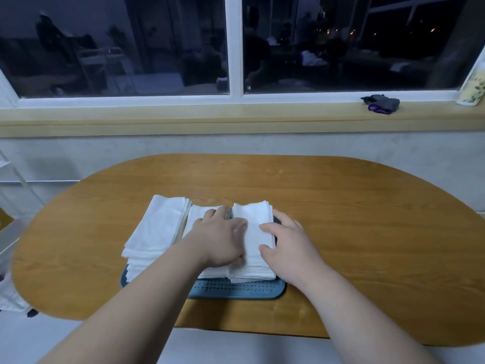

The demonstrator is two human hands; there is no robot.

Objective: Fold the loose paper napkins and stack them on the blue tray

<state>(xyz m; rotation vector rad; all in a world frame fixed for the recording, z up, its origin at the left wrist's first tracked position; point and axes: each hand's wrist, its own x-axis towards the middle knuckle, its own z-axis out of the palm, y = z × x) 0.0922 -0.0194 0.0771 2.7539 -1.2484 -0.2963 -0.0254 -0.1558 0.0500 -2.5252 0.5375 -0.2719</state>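
Both my left grip (220, 239) and right grip (287, 244) lie open, fingers pressing the rightmost napkin stack (253, 219) on the blue tray (236, 288), near-centre on the worktop (367, 227).

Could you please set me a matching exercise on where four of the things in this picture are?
Things:
1. blue tray
2. dark cloth
3. right hand
4. widest napkin stack

Places:
A. on the windowsill
B. at the tray's left end, with no hand on it
C. directly on the wooden table
D. against the right side of the right-hand napkin stack

Pairs: 1-C, 2-A, 3-D, 4-B.
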